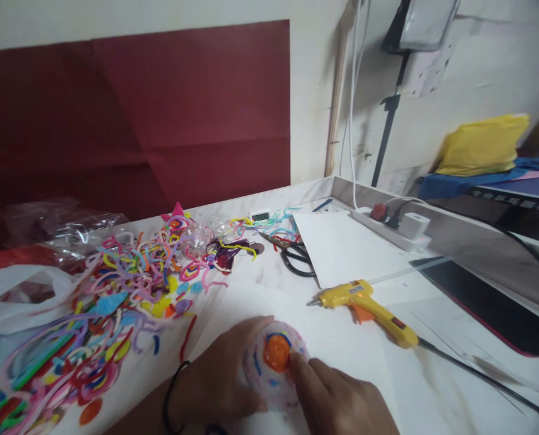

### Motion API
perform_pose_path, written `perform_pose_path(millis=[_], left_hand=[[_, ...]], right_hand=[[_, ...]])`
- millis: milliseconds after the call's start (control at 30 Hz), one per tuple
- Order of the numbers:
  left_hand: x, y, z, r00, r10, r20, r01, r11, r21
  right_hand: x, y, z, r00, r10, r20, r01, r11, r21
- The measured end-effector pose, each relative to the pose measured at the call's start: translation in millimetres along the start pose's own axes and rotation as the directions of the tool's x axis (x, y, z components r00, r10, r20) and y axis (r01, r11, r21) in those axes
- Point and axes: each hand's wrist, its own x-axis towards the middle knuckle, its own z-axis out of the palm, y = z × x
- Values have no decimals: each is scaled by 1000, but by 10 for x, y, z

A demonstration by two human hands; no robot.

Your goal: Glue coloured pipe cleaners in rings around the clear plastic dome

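My left hand (219, 371), with a dark band at its wrist, is wrapped round the left side of a ball (274, 389) over white paper. The ball is fuzzy, pale pink and white with blue pieces, and looks made of pipe cleaners. An orange coiled disc (277, 353) lies on its top, with blue and yellow curves around it. My right hand (337, 393) is closed, its fingertips pressed at the disc's right edge; its thumb is hidden. To the right lies a yellow hot glue gun (369, 308) on the paper, nozzle pointing left.
A heap of colourful pipe cleaners (133, 284) covers the left side, beside a white plastic bag (20, 296). Black-handled scissors (296, 257) and a small digital clock (260, 216) lie behind. At right are a phone (487, 308), a power strip (391, 229) and the glue gun's cable (482, 374).
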Motion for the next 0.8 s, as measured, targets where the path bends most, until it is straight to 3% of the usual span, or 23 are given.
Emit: perform_pose_path(millis=[67,100,267,400,633,700,800], left_hand=[[-76,-16,38,975,-90,202,144,952,-269],[-136,-28,74,969,-130,212,188,942,-279],[-456,-18,287,944,-285,167,321,911,-260],[-582,89,390,853,-502,141,521,824,-221],[-549,219,512,754,-652,83,656,753,-48],[-518,235,506,766,-638,77,641,768,-10],[-482,225,432,850,-515,111,517,856,16]], right_hand=[[13,30,-12,1000,8,-1,-8,999,44],[24,43,-24,1000,19,6,-19,998,63],[125,92,-94,993,49,111,-69,980,188],[253,111,-128,971,85,222,-135,965,223],[471,228,-207,947,49,318,-138,954,265],[498,278,-238,941,27,336,-129,950,284],[501,319,-268,935,2,354,-121,942,314]])
